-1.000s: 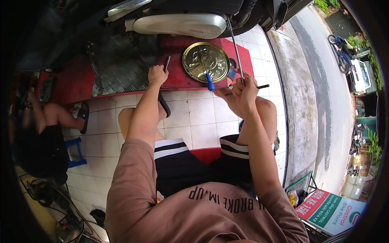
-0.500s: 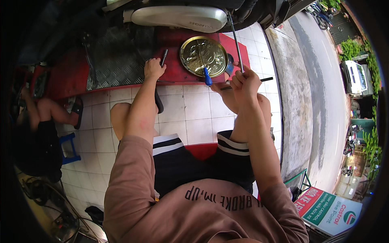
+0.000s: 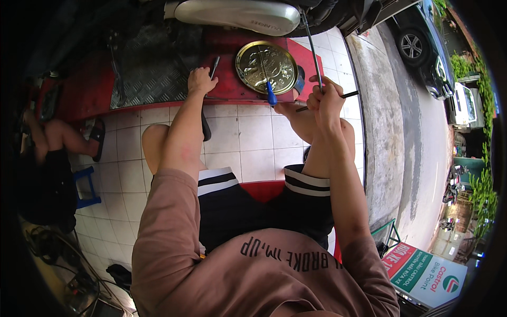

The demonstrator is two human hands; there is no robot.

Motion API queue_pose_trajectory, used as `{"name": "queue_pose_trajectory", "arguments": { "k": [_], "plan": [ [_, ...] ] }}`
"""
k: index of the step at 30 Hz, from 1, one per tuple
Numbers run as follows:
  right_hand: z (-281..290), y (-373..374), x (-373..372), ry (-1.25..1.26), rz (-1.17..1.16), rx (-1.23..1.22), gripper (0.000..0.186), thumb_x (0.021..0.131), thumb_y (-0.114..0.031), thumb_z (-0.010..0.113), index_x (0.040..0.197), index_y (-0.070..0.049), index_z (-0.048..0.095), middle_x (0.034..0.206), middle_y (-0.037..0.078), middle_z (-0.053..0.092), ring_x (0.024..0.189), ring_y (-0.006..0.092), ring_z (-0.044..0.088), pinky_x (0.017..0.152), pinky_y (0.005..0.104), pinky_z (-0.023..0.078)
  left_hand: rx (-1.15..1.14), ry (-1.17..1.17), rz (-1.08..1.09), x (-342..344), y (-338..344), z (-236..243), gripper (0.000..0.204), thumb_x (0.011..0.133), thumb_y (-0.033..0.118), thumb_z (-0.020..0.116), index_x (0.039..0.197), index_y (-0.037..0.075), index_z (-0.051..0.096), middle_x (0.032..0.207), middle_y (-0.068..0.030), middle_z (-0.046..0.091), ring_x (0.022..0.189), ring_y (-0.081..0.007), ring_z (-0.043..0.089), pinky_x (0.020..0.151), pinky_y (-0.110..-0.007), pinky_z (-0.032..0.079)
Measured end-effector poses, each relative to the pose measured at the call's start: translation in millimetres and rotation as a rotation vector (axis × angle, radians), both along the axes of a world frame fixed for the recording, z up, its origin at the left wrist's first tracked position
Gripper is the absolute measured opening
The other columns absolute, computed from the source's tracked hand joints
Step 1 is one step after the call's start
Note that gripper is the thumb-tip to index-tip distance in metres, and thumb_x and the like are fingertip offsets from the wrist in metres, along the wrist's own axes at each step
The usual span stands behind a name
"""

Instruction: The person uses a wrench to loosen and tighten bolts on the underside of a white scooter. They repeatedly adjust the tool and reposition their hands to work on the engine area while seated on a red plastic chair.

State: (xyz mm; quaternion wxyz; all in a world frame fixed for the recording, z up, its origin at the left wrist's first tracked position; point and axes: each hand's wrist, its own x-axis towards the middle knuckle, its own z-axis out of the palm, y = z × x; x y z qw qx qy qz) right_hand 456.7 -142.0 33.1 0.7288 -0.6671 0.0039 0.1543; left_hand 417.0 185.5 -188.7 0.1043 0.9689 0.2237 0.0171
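Note:
My right hand is closed around a T-handle wrench. Its black crossbar sticks out on both sides of my fist, and its long shaft runs up to the motorcycle's underside, where the tip is hard to see. My left hand rests on the red platform, fingers curled, with a short metal rod jutting up between thumb and fingers. Between my hands lies a round gold tin lid, and a blue-handled screwdriver lies across it, its handle over the rim.
A black tread plate covers the platform's left part. At far left a person sits near a blue stool. White floor tiles lie under my knees. To the right runs a road with a dark car; a signboard stands lower right.
My right hand has shifted slightly up and right, its fingers drawn in around the wrench. The left hand keeps its place on the platform. A dark car has come into view on the road.

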Motion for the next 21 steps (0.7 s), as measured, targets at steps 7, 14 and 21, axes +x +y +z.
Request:
{"name": "queue_pose_trajectory", "arguments": {
  "k": [7, 14, 21],
  "plan": [
    [-3.2, -4.0, 2.6, 0.000, 0.027, -0.001, 0.036, 0.084, -0.004, 0.024, 0.095, 0.006, 0.057, 0.052, -0.003, 0.026, 0.039, 0.0079, 0.021, 0.039, 0.0272, 0.020, -0.019, 0.016, -0.011, 0.7, -2.6, 0.9, 0.041, 0.082, 0.041, 0.064, 0.103, 0.006, 0.065, 0.106, -0.0134, 0.066, 0.105, -0.0294, 0.060, 0.098, -0.039, 0.044],
    [-3.5, -2.7, 1.5, -0.011, 0.057, 0.054, 0.035, 0.085, -0.004, 0.026, 0.098, 0.007, 0.057, 0.052, -0.003, 0.027, 0.040, 0.0074, 0.021, 0.040, 0.0268, 0.021, 0.023, -0.024, 0.164, 7.5, -12.5, 11.5, 0.051, 0.082, 0.045, 0.063, 0.108, 0.001, 0.063, 0.116, -0.0138, 0.061, 0.112, -0.0290, 0.055, 0.097, -0.040, 0.044],
    [7.8, -10.5, -6.8, 0.135, 0.128, 0.111, 0.028, 0.093, -0.009, 0.036, 0.113, 0.003, 0.052, 0.063, 0.001, 0.042, 0.051, 0.0096, 0.039, 0.050, 0.0312, 0.041, -0.697, -0.378, -0.201, 38.2, -174.2, 196.8, 0.072, 0.078, 0.063, 0.060, 0.083, -0.009, 0.067, 0.078, -0.0255, 0.067, 0.077, -0.0411, 0.068, 0.072, -0.043, 0.055]
  ]
}}
